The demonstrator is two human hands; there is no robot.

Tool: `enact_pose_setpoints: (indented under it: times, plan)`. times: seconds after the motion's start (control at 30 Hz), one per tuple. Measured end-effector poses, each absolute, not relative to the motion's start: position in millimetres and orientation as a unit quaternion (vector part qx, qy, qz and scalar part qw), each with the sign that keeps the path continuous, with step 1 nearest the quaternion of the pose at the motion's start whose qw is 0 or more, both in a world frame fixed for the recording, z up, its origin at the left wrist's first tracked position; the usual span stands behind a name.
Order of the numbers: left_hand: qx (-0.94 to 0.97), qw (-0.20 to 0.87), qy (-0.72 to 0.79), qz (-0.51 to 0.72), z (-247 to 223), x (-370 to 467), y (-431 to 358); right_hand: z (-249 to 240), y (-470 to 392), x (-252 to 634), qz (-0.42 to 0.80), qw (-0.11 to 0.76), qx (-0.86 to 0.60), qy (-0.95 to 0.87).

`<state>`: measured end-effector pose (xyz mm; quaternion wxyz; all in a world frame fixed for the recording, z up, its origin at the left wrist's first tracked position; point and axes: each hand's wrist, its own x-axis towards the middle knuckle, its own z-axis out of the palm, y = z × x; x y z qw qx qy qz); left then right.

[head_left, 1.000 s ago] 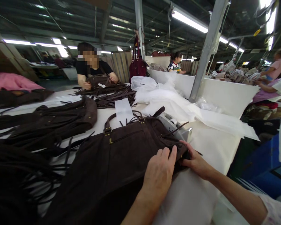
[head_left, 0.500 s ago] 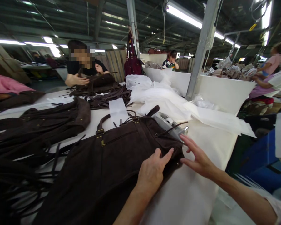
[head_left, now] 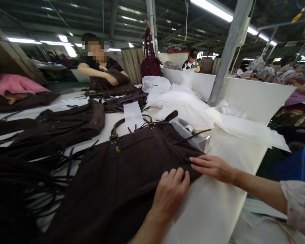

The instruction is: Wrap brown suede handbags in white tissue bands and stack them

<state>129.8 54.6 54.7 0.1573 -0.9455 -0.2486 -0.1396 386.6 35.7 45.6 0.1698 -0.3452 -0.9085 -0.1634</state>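
Note:
A dark brown bag (head_left: 132, 162) lies flat on the white table (head_left: 205, 206), its looped handles and a brass-coloured zip pull toward the far side. My left hand (head_left: 171, 191) rests on the bag's near right part, fingers bent and slightly apart. At the bag's right corner, my right hand (head_left: 213, 167) lies with its fingers stretched out over the edge. Just behind that corner stands a grey tape dispenser (head_left: 189, 132), partly covered by a thin brown strap.
White sheets (head_left: 183, 101) are heaped at the back. More brown bags (head_left: 73, 123) with loose straps lie at left. Across the table a person in black (head_left: 101, 69) handles a bag; a person in pink (head_left: 20, 83) is at far left. A metal post (head_left: 228, 54) rises behind.
My right hand has come down from above the corner onto the bag. My left index finger no longer points out. The view has shifted, and the person in black has moved their arms over their bag.

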Motion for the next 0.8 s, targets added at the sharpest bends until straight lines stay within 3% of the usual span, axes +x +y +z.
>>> enact_pose_setpoints:
  times: [0.43, 0.63, 0.73, 0.8]
  plan:
    - [-0.946, 0.112, -0.281, -0.12, 38, 132, 21, 24, 3, 397, -0.077, 0.132, -0.414, -0.898]
    - [-0.942, 0.058, -0.293, -0.152, 35, 133, 21, 72, 6, 370, -0.07, 0.054, -0.529, -0.844]
    - [-0.942, 0.021, -0.299, -0.153, 31, 137, 22, 112, 18, 319, -0.082, 0.112, -0.513, -0.847]
    - [-0.941, 0.005, -0.304, -0.15, 28, 140, 21, 124, 30, 285, -0.009, 0.188, -0.443, -0.877]
